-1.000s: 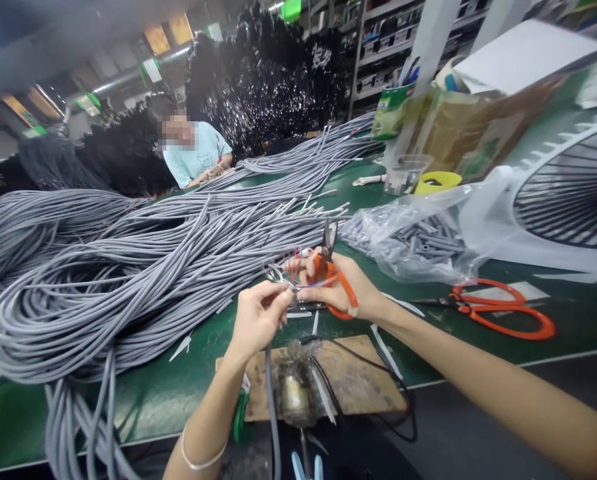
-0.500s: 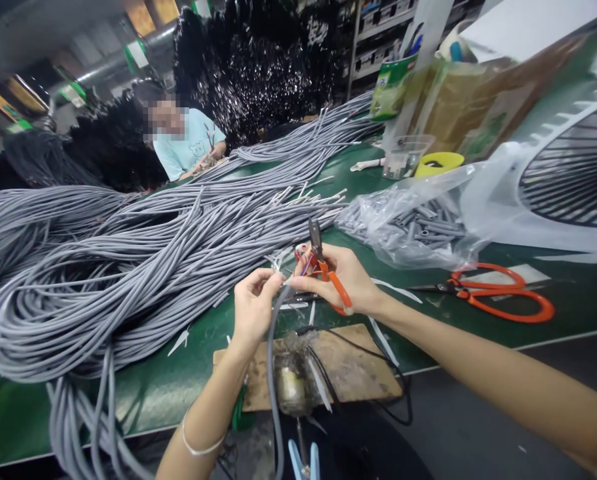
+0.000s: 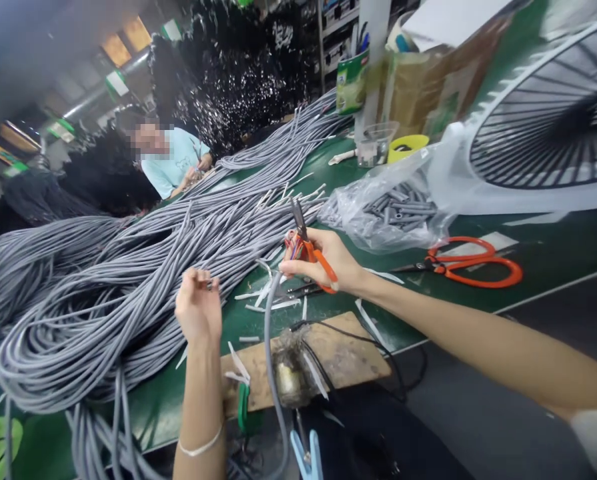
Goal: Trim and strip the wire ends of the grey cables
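My right hand (image 3: pixel 328 260) is closed around a pair of orange-handled cutters (image 3: pixel 323 263), with the dark jaws pointing up and away. In the same grip is the end of a grey cable (image 3: pixel 268 327), with thin red, blue and other coloured wires (image 3: pixel 293 245) fanned out by the fingers. From there the cable hangs down past the table edge. My left hand (image 3: pixel 199 307) is raised apart from it, in front of the heap of grey cables (image 3: pixel 143 273). Its palm faces me, fingers loosely curled and thumb apart; I see nothing held in it.
Orange-handled scissors (image 3: pixel 473 263) lie at right, below a clear bag of short grey tubes (image 3: pixel 393 207) and a fan (image 3: pixel 543 127). A small motor (image 3: pixel 289 380) sits on a wooden board (image 3: pixel 353 347) near me. White strips are scattered around. Another person (image 3: pixel 175 163) sits across the table.
My left hand has let go of the cable end and moved left, towards the cable heap. My right hand still holds the cutters and cable. The view has shifted to the right.
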`<state>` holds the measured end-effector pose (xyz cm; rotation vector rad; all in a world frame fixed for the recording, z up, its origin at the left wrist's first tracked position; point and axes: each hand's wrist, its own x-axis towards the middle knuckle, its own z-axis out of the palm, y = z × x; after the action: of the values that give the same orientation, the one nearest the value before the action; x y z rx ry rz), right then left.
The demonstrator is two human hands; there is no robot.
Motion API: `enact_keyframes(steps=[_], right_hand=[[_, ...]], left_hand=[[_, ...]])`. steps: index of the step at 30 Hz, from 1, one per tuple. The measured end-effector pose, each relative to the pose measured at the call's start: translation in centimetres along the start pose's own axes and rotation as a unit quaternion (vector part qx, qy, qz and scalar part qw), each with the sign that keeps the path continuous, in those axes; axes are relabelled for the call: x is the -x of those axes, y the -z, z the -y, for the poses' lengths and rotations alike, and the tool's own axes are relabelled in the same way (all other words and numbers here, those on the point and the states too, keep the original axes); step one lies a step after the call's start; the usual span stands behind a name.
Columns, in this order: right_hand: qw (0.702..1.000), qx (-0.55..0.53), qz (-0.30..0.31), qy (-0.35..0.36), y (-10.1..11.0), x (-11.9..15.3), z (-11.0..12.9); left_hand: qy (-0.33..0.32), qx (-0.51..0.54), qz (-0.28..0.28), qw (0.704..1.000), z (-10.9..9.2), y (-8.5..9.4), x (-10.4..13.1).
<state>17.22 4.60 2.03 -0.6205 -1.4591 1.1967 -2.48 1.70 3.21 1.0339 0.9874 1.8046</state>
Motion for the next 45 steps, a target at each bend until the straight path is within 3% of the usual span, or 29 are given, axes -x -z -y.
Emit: enact_keyframes(steps=[2,4,6,9,11,13,16,21,25,28,30,32,34,37,40,45], right_hand=[[1.000,-0.003,-0.004,0.001,0.2,-0.1,-0.1],[1.000,-0.002,-0.004,-0.002,0.2,-0.1,-0.3],[1.000,-0.001,0.006,-0.009,0.2,-0.2,-0.4],[0.999,0.012,0.020,-0.023,0.2,-0.6,-0.7],[0.995,0.088,0.015,-0.049,0.4,-0.9,-0.9],[0.966,0.240,0.021,-0.090,1.0,-1.3,-1.1],[0.901,0.412,0.056,-0.123,2.1,-1.6,-1.7],[0.871,0.470,0.091,-0.110,2.6,-1.7,-2.4],[0.883,0.461,0.080,-0.043,1.2,-0.9,-0.1],[0.910,0.406,0.075,0.025,-1.1,1.1,2.6],[0.946,0.268,0.120,0.137,-3.1,2.9,3.9],[0.947,0.185,0.181,0.190,-5.0,4.6,4.5],[0.956,0.145,0.192,0.168,-6.5,5.8,4.4],[0.980,0.126,0.119,0.100,-7.6,7.1,3.7],[0.987,0.112,0.065,0.098,-7.2,8.4,3.4],[0.986,0.072,0.098,0.114,-6.2,10.7,4.2]], left_hand=[[0.070,-0.136,0.101,0.983,0.3,-0.6,0.5],[0.181,-0.213,0.220,0.935,0.8,-1.7,1.6],[0.236,-0.228,0.269,0.905,1.0,-2.8,2.7],[0.222,-0.217,0.225,0.924,0.8,-3.1,3.7],[0.214,-0.204,0.184,0.937,0.4,-2.5,4.0],[0.210,-0.188,0.151,0.947,-0.2,-1.6,4.3],[0.184,-0.158,0.102,0.965,-1.3,-0.5,5.2],[0.159,-0.118,0.066,0.978,-3.2,0.1,7.5],[0.146,-0.106,0.053,0.982,-4.1,-0.1,9.1],[0.146,-0.089,0.066,0.983,-4.3,-0.3,10.1],[0.151,-0.079,0.075,0.983,-4.3,-0.4,10.8],[0.157,-0.072,0.072,0.982,-4.1,-0.5,11.6],[0.169,-0.070,0.065,0.981,-4.0,-0.6,12.5],[0.167,-0.075,0.057,0.981,-4.1,-0.5,13.6],[0.138,-0.102,0.048,0.984,-4.4,0.1,14.6],[0.080,-0.150,0.009,0.985,-3.9,0.8,16.4]])
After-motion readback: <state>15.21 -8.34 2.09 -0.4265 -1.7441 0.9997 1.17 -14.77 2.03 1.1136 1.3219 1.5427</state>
